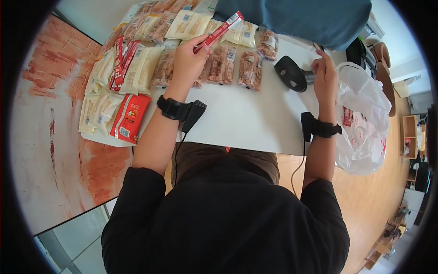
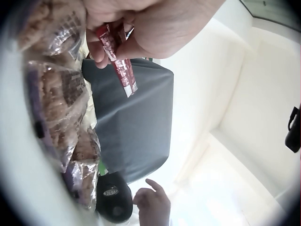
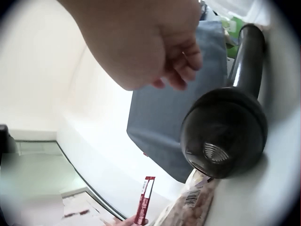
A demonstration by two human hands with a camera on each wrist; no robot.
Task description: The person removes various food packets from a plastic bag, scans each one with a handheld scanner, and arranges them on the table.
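Observation:
My left hand [image 1: 188, 64] pinches a slim red stick packet [image 1: 224, 29] between thumb and fingers, raised over rows of clear bags. Its printed, pale-tipped end juts out past the fingers in the left wrist view. On the white table lies a black handheld barcode scanner [image 1: 291, 74], its rounded head toward the bags and its handle toward my right hand [image 1: 325, 78]. That hand hovers beside the handle with loosely bent fingers, holding nothing. In the right wrist view the scanner [image 3: 225, 134] sits below and apart from the fingers.
Bags of brown chunky food [image 1: 221, 66] and cream packets [image 1: 141, 68] cover the table's back and left. More red sticks [image 1: 119, 64] and a red pouch [image 1: 131, 118] lie at left. A dark grey cloth-covered object [image 1: 296, 20] stands behind. A white plastic bag [image 1: 362, 118] hangs at right.

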